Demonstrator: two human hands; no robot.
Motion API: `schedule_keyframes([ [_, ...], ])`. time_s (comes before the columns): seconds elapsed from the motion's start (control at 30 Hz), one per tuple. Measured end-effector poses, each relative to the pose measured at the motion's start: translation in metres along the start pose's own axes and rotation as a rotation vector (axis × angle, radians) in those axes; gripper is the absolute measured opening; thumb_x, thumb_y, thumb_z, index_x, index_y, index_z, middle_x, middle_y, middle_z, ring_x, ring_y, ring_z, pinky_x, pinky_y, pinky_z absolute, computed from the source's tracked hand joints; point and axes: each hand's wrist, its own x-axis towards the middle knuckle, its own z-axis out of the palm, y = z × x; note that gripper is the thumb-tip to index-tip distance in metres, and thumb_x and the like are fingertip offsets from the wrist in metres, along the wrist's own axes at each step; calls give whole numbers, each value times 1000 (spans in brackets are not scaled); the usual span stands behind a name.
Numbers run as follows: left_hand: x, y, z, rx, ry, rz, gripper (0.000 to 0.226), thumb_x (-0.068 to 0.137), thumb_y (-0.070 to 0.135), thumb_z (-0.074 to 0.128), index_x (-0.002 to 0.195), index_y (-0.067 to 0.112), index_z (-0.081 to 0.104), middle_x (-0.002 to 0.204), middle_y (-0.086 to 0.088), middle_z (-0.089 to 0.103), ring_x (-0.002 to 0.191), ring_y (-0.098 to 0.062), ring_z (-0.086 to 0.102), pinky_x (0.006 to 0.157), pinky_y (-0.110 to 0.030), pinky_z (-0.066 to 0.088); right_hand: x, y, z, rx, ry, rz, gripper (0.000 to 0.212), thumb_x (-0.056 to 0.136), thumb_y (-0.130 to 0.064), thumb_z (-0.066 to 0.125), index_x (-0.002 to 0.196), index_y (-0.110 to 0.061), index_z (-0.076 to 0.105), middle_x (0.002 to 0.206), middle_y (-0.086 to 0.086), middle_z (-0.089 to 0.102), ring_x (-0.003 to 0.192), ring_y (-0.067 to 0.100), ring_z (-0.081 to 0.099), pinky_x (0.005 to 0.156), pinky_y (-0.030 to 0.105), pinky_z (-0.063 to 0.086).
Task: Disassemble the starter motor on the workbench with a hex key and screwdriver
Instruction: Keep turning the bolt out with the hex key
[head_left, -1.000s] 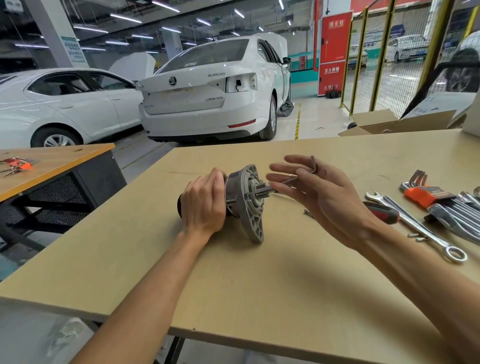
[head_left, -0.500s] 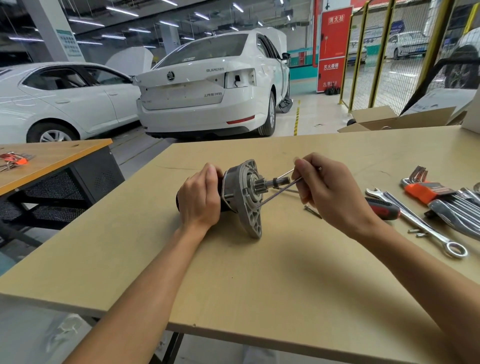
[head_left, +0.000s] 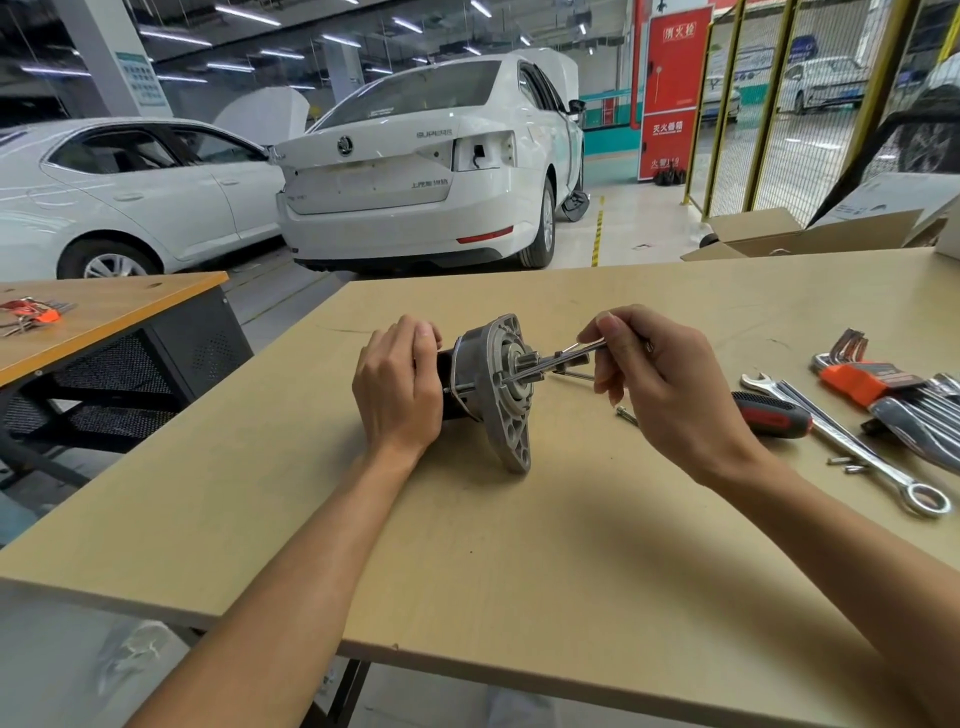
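The starter motor (head_left: 498, 384) lies on its side on the workbench (head_left: 519, 545), its grey flanged end plate facing right and its black body mostly hidden. My left hand (head_left: 397, 387) grips that black body from above. My right hand (head_left: 670, 395) pinches a silver hex key (head_left: 563, 358) whose long end reaches into the face of the end plate beside the pinion shaft. A red and black screwdriver handle (head_left: 774, 415) lies just behind my right wrist.
At the right lie a combination wrench (head_left: 852, 447), an orange holder of hex keys (head_left: 862, 382) and more wrenches (head_left: 919, 426). A loose bolt (head_left: 626, 415) and small screws (head_left: 847, 465) lie on the bench. A second table (head_left: 104, 312) stands left; cars beyond.
My right hand went from spread open near the shaft to closed around the hex key, with the key's tip now set against the end plate. My left hand kept its hold.
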Motion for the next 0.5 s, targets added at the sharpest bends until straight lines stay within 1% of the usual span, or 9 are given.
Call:
schedule_keyframes([
  [0.13, 0, 1, -1, -15, 13, 10, 45, 100, 31, 27, 84, 6, 60, 79, -5, 63, 74, -24, 53, 67, -34, 36, -1, -2, 1, -12, 19, -24, 23, 105, -12, 46, 92, -10, 65, 62, 1, 58, 54, 10, 51, 56, 30, 45],
  [0.23, 0, 1, -2, -25, 22, 21, 45, 100, 30, 27, 84, 7, 61, 79, -5, 64, 74, -23, 53, 68, -34, 36, -3, -3, 3, -10, -4, -27, 22, 105, -11, 46, 95, -10, 65, 64, 0, 59, 56, 16, 54, 57, 27, 47],
  [0.33, -2, 4, -1, -25, 16, 54, 43, 100, 28, 28, 84, 7, 61, 80, -5, 64, 75, -23, 51, 70, -35, 36, -6, -2, 6, -30, -44, -34, 21, 105, -9, 46, 96, -11, 65, 66, -2, 60, 58, 14, 55, 58, 22, 46],
  [0.43, -3, 8, 0, -42, 15, 90, 38, 100, 27, 31, 88, 6, 61, 84, -6, 62, 79, -25, 50, 74, -35, 36, -8, -1, 7, -28, -78, -55, 22, 105, -9, 44, 98, -7, 65, 66, 0, 60, 59, 15, 55, 59, 29, 48],
  [0.5, -4, 11, 1, -74, 19, 117, 37, 99, 27, 32, 95, 5, 62, 90, -6, 63, 83, -23, 50, 78, -33, 36, -8, -2, 6, -39, -96, -81, 22, 105, -9, 44, 98, -7, 65, 66, 1, 59, 59, 16, 54, 60, 33, 48],
])
